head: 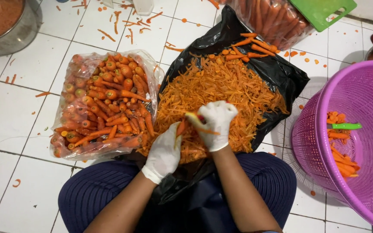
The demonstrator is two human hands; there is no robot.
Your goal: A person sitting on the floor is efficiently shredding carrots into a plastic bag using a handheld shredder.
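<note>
1. The gloves on the left hand (164,154) and right hand (216,123) are white.
2. The carrot (180,128) and the peelings (221,86) are orange.
3. The plastic sheet (281,71) is black.
4. The basket (368,90) is purple-pink, with a fine mesh pattern.
5. The knife (344,126) is green.
6. The floor tiles (18,116) are white.

Only one view on my feed — the head camera, worn by the person, pitched steeply down toward the white tiled floor (18,116). It looks over the person's own lap and forearms, which enter from the bottom edge, so the near field is close and fills the lower middle. Facing forward and down, I get the black plastic sheet (281,73) at centre, a clear bag of carrots (104,103) to the left, and a purple basket (368,86) cut off by the right edge. No second view — nothing shared to compare.
</note>
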